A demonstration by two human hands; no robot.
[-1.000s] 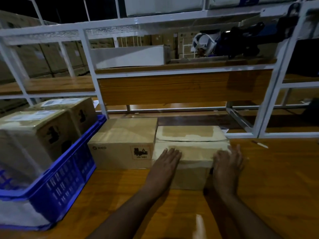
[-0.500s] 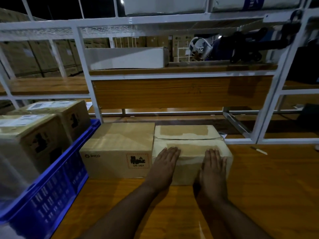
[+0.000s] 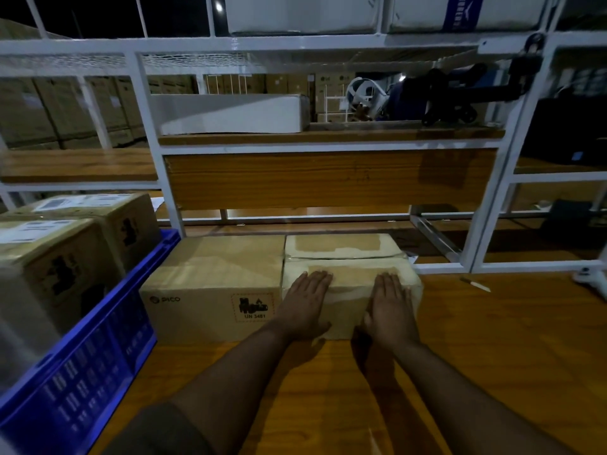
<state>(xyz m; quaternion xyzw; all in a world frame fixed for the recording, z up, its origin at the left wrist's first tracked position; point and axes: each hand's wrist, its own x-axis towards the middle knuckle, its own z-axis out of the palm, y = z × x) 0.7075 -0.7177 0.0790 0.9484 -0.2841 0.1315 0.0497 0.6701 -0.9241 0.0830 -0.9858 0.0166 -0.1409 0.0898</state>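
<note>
Both hands on one box (image 3: 345, 249), at the far side of the table (image 3: 492, 349).

Left hand (image 3: 307, 303): flat, fingers straight and together, palm against the near face, fingertips reaching onto the top edge. It holds nothing and only presses.

Right hand (image 3: 391, 307): the same, flat and spread against the near face towards the box's right corner. No grip here either.

The box sits directly under and ahead of both palms. Pale tape runs across its top and down the near face, wrinkled in places. The flaps look closed.

Just left of the left hand is a second box (image 3: 213, 274), touching the first side to side. It has a hazard label on its near face. The near faces and far edges of the two line up closely.

Further left of that hand is a blue crate (image 3: 98, 349) with more cartons (image 3: 56, 257) inside, well apart from the fingers.

Beyond the fingertips stands a white rack (image 3: 486, 165) with wooden shelves. A small pale object (image 3: 476, 284) lies on the table to the right of the right hand; I cannot tell what it is.

Progress, as a judgement:
- Done: the box looks sealed and set down in a row beside its neighbour.
- In hand: the flat palms suggest a last push into line, or pressing the tape down on the near face. I cannot tell which.
- Left: little for this box. Lift the hands away, and check the tape at the right corner, where it looks creased.
</note>
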